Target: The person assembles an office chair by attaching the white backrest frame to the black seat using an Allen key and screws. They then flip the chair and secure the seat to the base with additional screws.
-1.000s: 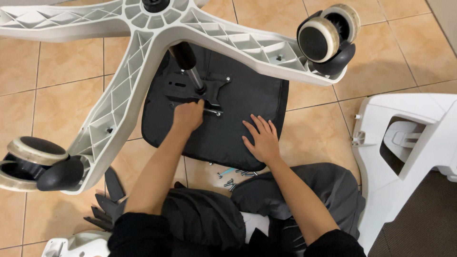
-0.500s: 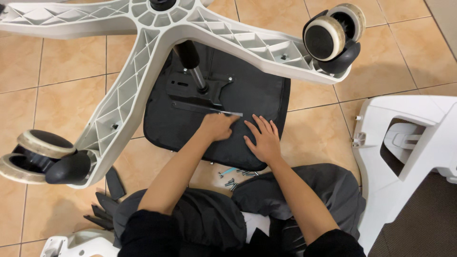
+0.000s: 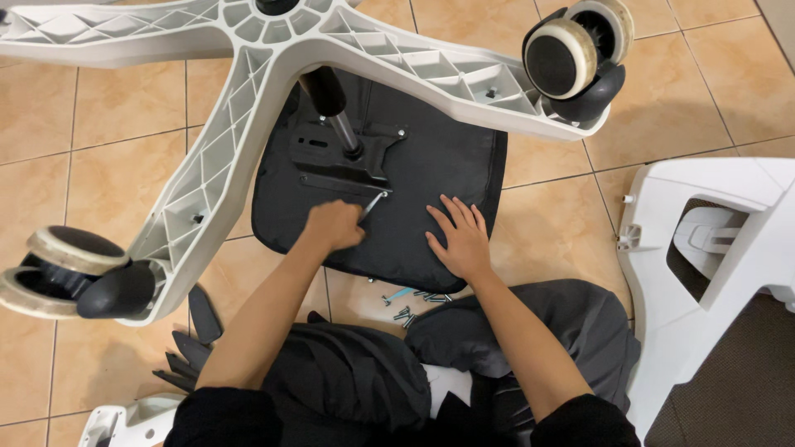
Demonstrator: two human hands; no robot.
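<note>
Left hand (image 3: 334,225) is curled into a loose fist around a thin metal tool (image 3: 374,203), whose tip points up and to the right toward the black metal plate (image 3: 339,161) bolted to the underside of the seat. Right hand (image 3: 460,238) lies flat on the black seat cushion (image 3: 439,165), fingers spread and pressed onto the fabric near the cushion's front edge, holding nothing. The cushion rests upside down on the tan tiled floor (image 3: 99,174), just in front of the person's knees. A dark gas cylinder (image 3: 330,106) rises from the plate into the hub of the white star-shaped chair base (image 3: 240,91), which tilts over the cushion; black and cream casters sit at its ends, one (image 3: 571,56) at upper right and one (image 3: 70,277) at lower left. A small pile of screws (image 3: 406,305) lies on the floor between the cushion and the knees. A white plastic chair part (image 3: 712,273) stands to the right.
</note>
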